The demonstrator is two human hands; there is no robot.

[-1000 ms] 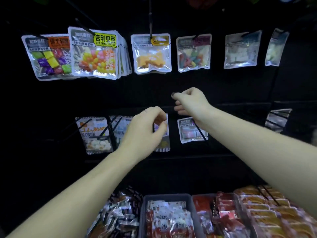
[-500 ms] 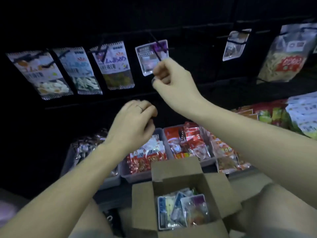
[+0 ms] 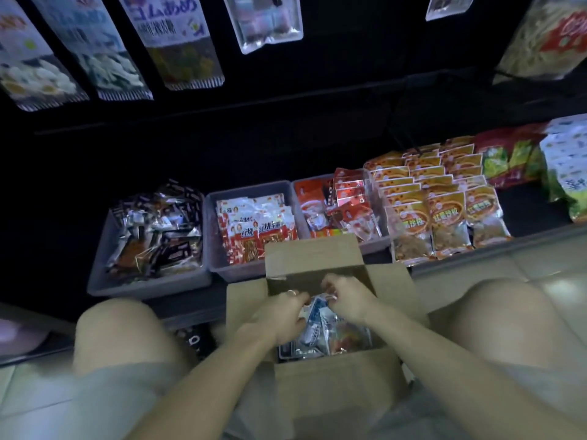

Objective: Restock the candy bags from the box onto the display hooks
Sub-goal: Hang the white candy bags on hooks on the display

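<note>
Cardboard box [image 3: 330, 389] between the knees holds many candy bags [image 3: 330, 331], so restocking seems far from done. Left hand [image 3: 279, 315] and right hand [image 3: 346, 300] both pinch a bag inside; hung bags [image 3: 270, 23] fill hooks above.

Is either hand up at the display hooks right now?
No, both the left hand and the right hand are down inside the open cardboard box, on the candy bags.

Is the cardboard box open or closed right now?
Open: the cardboard box has its flaps folded outward, candy bags show inside, and both hands reach in.
</note>
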